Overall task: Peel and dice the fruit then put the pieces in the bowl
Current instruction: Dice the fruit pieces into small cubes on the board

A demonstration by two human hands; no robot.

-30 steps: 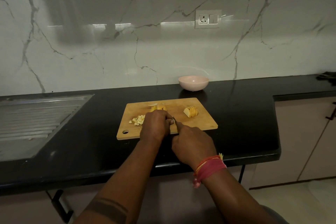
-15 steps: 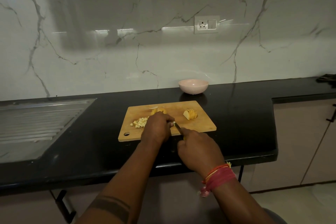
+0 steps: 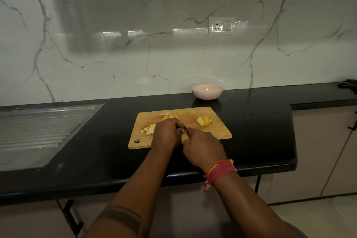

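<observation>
A wooden cutting board lies on the black counter. My left hand is curled over a fruit piece at the board's middle; the piece itself is hidden under it. My right hand grips a knife, whose blade shows between the two hands. A small pile of pale diced pieces lies left of my left hand. A sliced fruit chunk sits on the board's right part, and another chunk with a thin slice lies beyond my left hand. The pink bowl stands behind the board by the wall.
A steel sink drainboard takes up the counter's left side. The counter's front edge runs just below my wrists, with a step in the counter at the right. A dark object lies at the far right. A wall socket sits above the bowl.
My right hand with the knife has shifted slightly toward me and then back against my left hand. The fruit pieces and bowl have not moved.
</observation>
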